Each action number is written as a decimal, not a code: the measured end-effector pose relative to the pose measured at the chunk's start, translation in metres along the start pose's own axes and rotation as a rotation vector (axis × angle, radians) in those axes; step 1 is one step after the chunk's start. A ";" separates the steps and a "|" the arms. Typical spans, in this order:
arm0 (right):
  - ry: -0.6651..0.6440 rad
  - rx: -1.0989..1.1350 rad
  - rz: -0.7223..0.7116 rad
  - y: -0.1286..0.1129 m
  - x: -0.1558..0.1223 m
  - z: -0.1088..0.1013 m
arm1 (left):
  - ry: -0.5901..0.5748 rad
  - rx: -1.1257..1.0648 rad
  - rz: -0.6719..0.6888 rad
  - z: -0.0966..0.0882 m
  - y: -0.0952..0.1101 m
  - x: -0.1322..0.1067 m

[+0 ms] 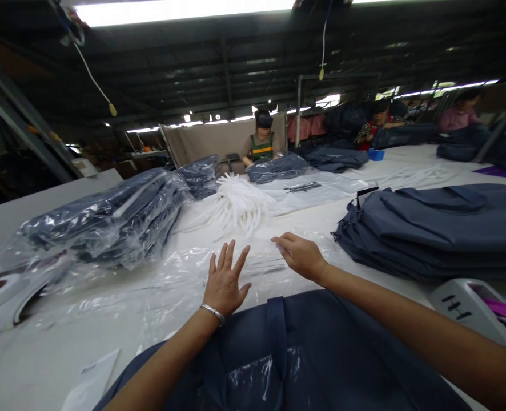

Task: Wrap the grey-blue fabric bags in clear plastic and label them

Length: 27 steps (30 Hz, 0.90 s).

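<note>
At table (25, 359) edge | left hand (225, 283) splayed flat on clear sleeve (176, 282) | right hand (301, 255) on sleeve, pinch unclear | navy bag (321, 354) unsleeved | bagged pile (107, 222) done, bare pile (441, 228) pending

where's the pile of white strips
Head view, centre: the pile of white strips lies between the plastic-wrapped bags on its left and the unwrapped blue stack on its right.

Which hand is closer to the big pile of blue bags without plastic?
Right. The right hand is just left of the pile; the left hand is farther left, flat on clear plastic.
</note>
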State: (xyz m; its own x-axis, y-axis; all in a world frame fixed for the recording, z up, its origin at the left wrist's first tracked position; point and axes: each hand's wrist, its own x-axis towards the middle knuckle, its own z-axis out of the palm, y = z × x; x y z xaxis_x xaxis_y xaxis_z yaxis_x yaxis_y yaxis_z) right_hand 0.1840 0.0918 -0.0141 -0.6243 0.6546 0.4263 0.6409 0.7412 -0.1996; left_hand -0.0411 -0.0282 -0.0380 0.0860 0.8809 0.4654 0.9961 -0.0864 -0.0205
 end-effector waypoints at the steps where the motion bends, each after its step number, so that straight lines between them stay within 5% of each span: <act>1: -0.006 -0.009 0.008 0.002 -0.002 0.001 | 0.004 0.028 -0.029 0.001 -0.002 -0.004; 5: -0.040 -0.073 0.086 0.002 -0.003 0.005 | 0.002 -0.020 -0.076 -0.011 0.010 -0.008; 10: -0.009 -0.075 0.061 -0.023 0.015 0.004 | 0.053 0.018 0.052 -0.014 0.042 0.014; 15: 0.036 -0.106 0.059 0.001 0.006 -0.008 | 0.071 0.212 -0.026 -0.003 -0.010 -0.007; 19: 0.032 -0.110 0.105 0.020 -0.010 -0.006 | -0.002 0.103 -0.169 -0.010 -0.035 -0.040; 22: 0.025 -0.080 0.115 0.003 -0.002 0.001 | -0.038 -0.042 -0.144 -0.016 -0.006 -0.031; 27: 0.056 -0.059 0.117 -0.033 0.028 -0.001 | 0.060 -0.120 -0.144 -0.006 0.057 0.027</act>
State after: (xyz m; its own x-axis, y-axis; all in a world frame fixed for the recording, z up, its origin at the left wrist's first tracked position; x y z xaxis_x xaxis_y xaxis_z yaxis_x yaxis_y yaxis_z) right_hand 0.1459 0.0854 0.0052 -0.5191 0.7257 0.4516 0.7339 0.6492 -0.1998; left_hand 0.0177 -0.0123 -0.0209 -0.0623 0.8591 0.5080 0.9878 -0.0196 0.1542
